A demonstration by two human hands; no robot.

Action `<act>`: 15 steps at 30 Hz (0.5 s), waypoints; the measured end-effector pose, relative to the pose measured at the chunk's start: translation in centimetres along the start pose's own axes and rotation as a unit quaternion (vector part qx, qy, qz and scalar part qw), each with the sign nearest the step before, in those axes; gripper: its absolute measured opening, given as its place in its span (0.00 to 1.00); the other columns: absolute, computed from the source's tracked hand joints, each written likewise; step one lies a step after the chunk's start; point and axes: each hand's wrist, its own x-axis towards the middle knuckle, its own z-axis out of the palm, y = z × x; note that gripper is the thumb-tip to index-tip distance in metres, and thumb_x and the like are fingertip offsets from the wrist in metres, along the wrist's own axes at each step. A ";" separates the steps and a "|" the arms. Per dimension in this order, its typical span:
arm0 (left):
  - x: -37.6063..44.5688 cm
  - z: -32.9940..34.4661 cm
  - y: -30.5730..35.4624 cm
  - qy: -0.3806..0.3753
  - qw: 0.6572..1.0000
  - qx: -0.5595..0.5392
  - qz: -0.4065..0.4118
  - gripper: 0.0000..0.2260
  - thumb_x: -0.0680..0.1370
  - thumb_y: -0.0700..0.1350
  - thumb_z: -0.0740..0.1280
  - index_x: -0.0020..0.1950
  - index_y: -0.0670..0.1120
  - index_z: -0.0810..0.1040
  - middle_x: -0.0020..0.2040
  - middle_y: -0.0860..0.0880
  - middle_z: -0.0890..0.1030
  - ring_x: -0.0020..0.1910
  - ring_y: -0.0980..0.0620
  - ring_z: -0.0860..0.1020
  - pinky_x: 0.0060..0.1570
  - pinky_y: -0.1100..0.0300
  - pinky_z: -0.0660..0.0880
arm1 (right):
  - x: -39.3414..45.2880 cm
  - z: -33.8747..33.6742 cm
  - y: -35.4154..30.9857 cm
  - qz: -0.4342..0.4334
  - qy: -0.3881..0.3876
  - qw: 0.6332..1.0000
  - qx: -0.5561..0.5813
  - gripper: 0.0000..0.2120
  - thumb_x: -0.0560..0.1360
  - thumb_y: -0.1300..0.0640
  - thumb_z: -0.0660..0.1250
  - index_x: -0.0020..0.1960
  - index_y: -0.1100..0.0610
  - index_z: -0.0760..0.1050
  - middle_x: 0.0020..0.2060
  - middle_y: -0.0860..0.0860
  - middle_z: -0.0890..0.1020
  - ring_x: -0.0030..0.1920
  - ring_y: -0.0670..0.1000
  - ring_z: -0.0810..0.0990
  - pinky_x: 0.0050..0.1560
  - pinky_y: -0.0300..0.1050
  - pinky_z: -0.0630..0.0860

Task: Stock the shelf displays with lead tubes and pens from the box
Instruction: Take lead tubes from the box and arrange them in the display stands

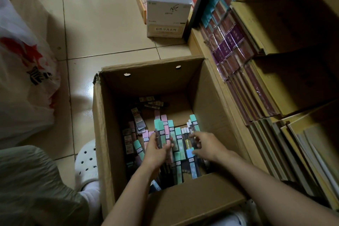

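An open cardboard box stands on the tiled floor. Its bottom is littered with several lead tubes capped in green, pink and blue, plus a few dark packs at the far end. Both my hands are inside the box. My left hand grips a small bundle of green-capped tubes, held upright. My right hand reaches into the pile with curled fingers, its fingertips on a blue-capped tube; whether it holds the tube is unclear.
Low wooden shelves packed with wrapped books and notebooks run along the right. A white carton and a wooden crate stand on the floor beyond the box. A white plastic bag lies left. My white clog is beside the box.
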 end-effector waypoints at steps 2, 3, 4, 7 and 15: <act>0.1 0.0 -0.2 0.002 1.000 0.004 -0.004 0.16 0.80 0.37 0.63 0.55 0.59 0.68 0.54 0.50 0.78 0.51 0.49 0.80 0.41 0.53 0.79 | 0.0 1.1 -0.1 -0.006 -0.015 0.997 -0.073 0.30 0.70 0.57 0.76 0.69 0.50 0.70 0.65 0.52 0.74 0.64 0.52 0.74 0.64 0.47 0.74; 0.2 0.0 -0.4 0.004 1.000 0.008 -0.006 0.16 0.80 0.36 0.63 0.56 0.58 0.68 0.54 0.51 0.78 0.50 0.50 0.80 0.40 0.54 0.79 | 0.1 1.6 -0.1 -0.005 -0.019 0.995 -0.099 0.31 0.69 0.55 0.77 0.69 0.51 0.70 0.66 0.52 0.72 0.65 0.53 0.73 0.65 0.49 0.73; 0.2 -0.1 -0.6 0.006 1.000 0.011 -0.008 0.16 0.80 0.36 0.63 0.58 0.57 0.68 0.53 0.52 0.77 0.49 0.51 0.80 0.39 0.54 0.80 | 0.2 2.0 -0.2 -0.002 -0.020 0.992 -0.124 0.31 0.69 0.53 0.77 0.69 0.51 0.71 0.66 0.52 0.71 0.65 0.53 0.73 0.65 0.49 0.73; 0.3 -0.1 -0.8 0.006 1.000 0.017 -0.010 0.17 0.79 0.35 0.63 0.59 0.56 0.68 0.53 0.52 0.77 0.49 0.51 0.80 0.38 0.56 0.80 | 0.4 3.1 0.0 -0.006 -0.010 0.986 -0.168 0.29 0.69 0.53 0.77 0.66 0.54 0.71 0.65 0.52 0.70 0.64 0.54 0.73 0.64 0.49 0.73; -0.4 0.1 0.5 -0.006 1.000 0.026 -0.009 0.17 0.79 0.36 0.65 0.63 0.52 0.70 0.53 0.47 0.81 0.48 0.50 0.81 0.39 0.54 0.80 | 0.3 3.1 0.3 -0.006 0.030 0.996 -0.084 0.13 0.73 0.59 0.73 0.49 0.50 0.69 0.49 0.50 0.78 0.48 0.49 0.78 0.50 0.46 0.78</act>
